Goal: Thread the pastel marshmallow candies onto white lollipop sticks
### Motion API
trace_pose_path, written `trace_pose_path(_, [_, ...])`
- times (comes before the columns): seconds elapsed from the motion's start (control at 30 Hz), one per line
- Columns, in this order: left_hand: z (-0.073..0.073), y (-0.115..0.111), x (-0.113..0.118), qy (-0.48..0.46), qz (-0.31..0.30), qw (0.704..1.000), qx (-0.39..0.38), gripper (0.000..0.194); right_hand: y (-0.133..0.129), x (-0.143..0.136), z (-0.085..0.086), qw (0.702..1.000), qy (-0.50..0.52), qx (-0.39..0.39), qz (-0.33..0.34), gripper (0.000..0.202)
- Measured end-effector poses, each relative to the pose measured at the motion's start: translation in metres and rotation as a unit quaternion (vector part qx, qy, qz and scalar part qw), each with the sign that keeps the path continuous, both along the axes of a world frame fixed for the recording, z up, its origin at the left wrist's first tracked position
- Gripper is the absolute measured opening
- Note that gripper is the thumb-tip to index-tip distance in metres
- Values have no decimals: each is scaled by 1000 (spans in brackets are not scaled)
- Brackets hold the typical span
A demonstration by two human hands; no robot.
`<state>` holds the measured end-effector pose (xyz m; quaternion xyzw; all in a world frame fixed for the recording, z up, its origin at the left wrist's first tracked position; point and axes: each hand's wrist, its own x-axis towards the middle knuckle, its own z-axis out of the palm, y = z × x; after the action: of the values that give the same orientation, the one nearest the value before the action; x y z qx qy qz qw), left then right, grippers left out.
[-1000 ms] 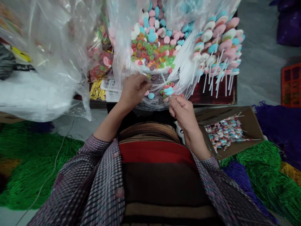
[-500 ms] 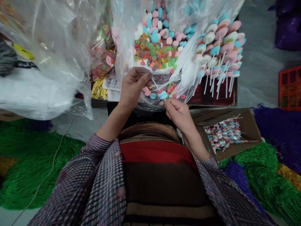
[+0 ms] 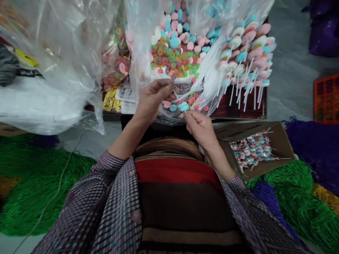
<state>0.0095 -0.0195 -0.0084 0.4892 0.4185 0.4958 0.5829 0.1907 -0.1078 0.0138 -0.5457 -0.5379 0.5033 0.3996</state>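
Note:
Over the near edge of the clear plastic bag, my left hand point(image 3: 152, 100) is closed in a pinch, with a thin white stick point(image 3: 177, 93) showing at its fingertips. My right hand point(image 3: 200, 126) is lower and to the right, thumb and forefinger pressed together; what they hold is too small to make out. Between and beyond the hands lie pink and blue candies point(image 3: 182, 106) and red ring gummies point(image 3: 190, 101). Farther back are a heap of coloured ring gummies point(image 3: 172, 58), pastel marshmallow candies point(image 3: 174, 42) and a bundle of white sticks point(image 3: 209, 70).
Threaded candy skewers point(image 3: 247, 56) are stacked at the table's right end. Below them, a cardboard box point(image 3: 282, 144) holds wrapped candy sticks. Plastic bags point(image 3: 66, 42) cover the left side. Green strands point(image 3: 39, 187) lie on the floor, and an orange crate point(image 3: 327, 100) stands at right.
My left hand has shifted slightly right, and the white stick shows less beyond its fingertips. Candies near the bag's edge have moved a little. My right hand is nearly still.

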Motion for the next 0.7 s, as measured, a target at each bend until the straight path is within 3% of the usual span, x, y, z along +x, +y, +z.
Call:
trace_pose_path(0.2, [17, -11, 8, -51, -62, 995, -59, 26, 12, -1, 4, 1000, 15, 7, 19, 48])
trace_pose_path(0.37, [25, -10, 2, 79, -12, 996, 31, 27, 40, 2, 6, 995, -48, 85, 2, 42])
trace_pose_path(0.47, [26, -9, -13, 166, 36, 981, 98, 27, 49, -1, -1, 988, -120, 102, -6, 34])
trace_pose_path(0.57, [22, -14, -24, 328, 14, 935, 138, 21, 49, -8, -9, 972, -221, 81, 20, 24])
trace_pose_path(0.7, [15, -24, -23, 556, -55, 814, 161, 19, 44, -18, -10, 935, -343, 65, 58, 22])
